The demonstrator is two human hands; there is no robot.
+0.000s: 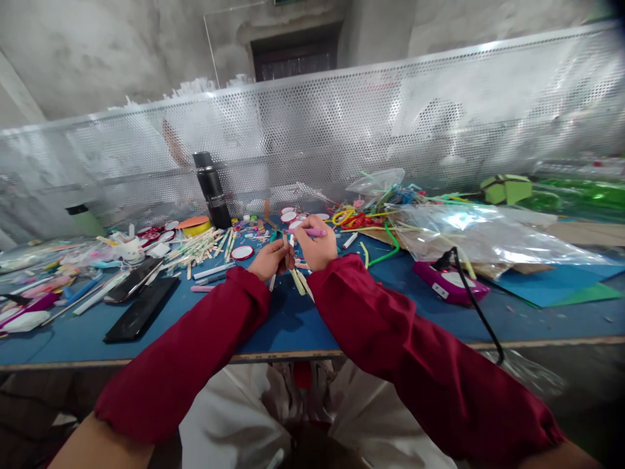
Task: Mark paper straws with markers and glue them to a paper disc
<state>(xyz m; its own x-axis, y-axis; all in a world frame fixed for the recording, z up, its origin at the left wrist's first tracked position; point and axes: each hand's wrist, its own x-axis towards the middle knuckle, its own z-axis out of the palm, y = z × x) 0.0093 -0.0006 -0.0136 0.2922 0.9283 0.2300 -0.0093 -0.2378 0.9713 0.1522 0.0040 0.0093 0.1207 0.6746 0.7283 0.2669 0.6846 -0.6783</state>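
Pink stick (311, 232) lies crosswise, long axis 9 to 3 o'clock, pinched in the right hand (317, 247). Pale sticks (297, 277) slant toward 5 o'clock, gripped by the left hand (269, 259) at its 9 o'clock; both hands are above the blue desk (293, 326).

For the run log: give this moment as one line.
left hand: grips pale sticks | right hand: holds pink pen | over blue table

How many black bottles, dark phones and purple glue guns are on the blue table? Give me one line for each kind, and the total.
Black bottle: 1
Dark phones: 2
Purple glue gun: 1
Total: 4
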